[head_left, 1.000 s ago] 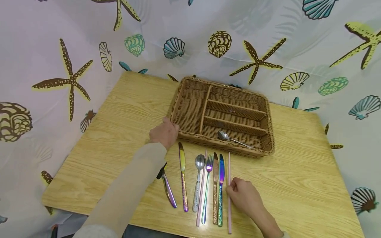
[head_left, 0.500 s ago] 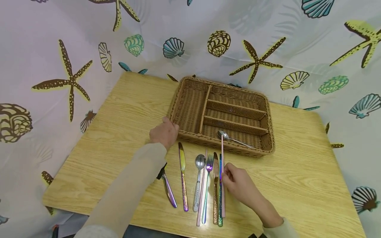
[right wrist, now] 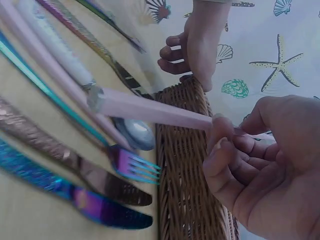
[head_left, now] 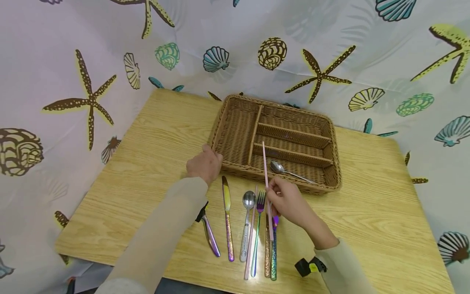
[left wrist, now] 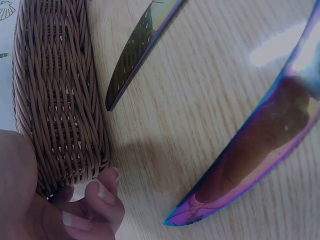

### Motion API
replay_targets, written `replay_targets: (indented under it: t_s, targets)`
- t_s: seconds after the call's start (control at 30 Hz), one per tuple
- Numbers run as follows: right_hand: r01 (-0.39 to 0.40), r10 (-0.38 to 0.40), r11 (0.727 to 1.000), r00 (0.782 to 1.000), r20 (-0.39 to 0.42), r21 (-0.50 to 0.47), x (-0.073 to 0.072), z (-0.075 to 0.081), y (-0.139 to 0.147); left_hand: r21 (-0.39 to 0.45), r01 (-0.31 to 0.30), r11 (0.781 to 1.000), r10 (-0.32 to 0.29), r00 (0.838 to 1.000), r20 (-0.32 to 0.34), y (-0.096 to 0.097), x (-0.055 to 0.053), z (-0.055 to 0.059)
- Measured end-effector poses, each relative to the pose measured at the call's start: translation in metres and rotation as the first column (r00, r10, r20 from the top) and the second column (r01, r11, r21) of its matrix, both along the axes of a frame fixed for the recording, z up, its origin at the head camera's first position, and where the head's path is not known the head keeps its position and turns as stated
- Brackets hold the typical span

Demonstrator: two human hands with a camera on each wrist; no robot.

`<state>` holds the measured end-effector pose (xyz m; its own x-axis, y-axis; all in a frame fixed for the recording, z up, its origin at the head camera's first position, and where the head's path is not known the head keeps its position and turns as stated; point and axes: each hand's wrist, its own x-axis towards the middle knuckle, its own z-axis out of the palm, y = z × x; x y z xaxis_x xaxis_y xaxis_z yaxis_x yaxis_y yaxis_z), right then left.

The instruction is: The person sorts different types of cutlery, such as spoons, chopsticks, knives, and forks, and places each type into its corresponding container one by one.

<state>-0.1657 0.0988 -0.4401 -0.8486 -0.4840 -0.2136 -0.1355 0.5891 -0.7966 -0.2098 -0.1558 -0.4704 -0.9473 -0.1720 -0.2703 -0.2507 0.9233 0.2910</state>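
Observation:
My right hand (head_left: 288, 202) pinches a pink chopstick (head_left: 266, 171) between thumb and fingers, in front of the wicker cutlery basket (head_left: 238, 168). The chopstick's far tip overlaps the basket's front compartment in the head view; its thick end (right wrist: 107, 102) faces the right wrist camera. My left hand (head_left: 205, 164) holds the basket's near left corner, its fingertips (left wrist: 102, 192) curled beside the woven wall. A metal spoon (head_left: 293, 174) leans in the front compartment, its handle on the front rim. Below the right hand lie a blue-green knife (head_left: 273, 255) and a copper-coloured knife (head_left: 267, 257), partly hidden.
Left of those knives lie a rainbow fork (head_left: 256, 241), another pink chopstick (head_left: 249, 249), a spoon with a pale handle (head_left: 244, 237) and a rainbow knife (head_left: 228, 224). Another rainbow utensil (head_left: 211, 237) is partly behind the left wrist. A shell-print curtain (head_left: 235, 53) hangs behind the table (head_left: 139, 183).
My right hand has lifted the pink chopstick from the right end of the row and carried it forward and left to the basket's front. The left hand stays at the corner.

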Motion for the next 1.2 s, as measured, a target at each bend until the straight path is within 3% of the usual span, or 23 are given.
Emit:
replay_targets:
  t_s: [0.37, 0.63, 0.87, 1.07, 1.2]
  targets:
    - [0.059, -0.052, 0.991, 0.997, 0.06, -0.121, -0.05, 0.018, -0.033, -0.003, -0.011, 1.0, 0.011, 1.0, 0.005, 0.0, 0.0, 0.0]
    - [0.118, -0.11, 0.979, 0.992, 0.059, -0.166, -0.088, 0.014, -0.063, -0.046, -0.006, 0.999, 0.006, 1.0, -0.001, 0.0, -0.001, -0.001]
    - [0.133, -0.134, 0.991, 0.988, -0.073, -0.024, -0.114, 0.002, -0.084, -0.093, 0.039, 0.995, -0.036, 0.999, 0.032, 0.002, -0.001, -0.002]
    - [0.154, -0.148, 0.985, 0.986, -0.071, 0.076, -0.133, -0.002, -0.102, -0.051, -0.023, 0.998, 0.023, 1.0, -0.014, 0.002, -0.002, -0.003]
    - [0.125, -0.111, 0.979, 0.989, -0.093, 0.161, -0.141, -0.003, -0.113, -0.05, -0.031, 0.998, 0.031, 1.0, -0.001, 0.003, -0.002, -0.003]
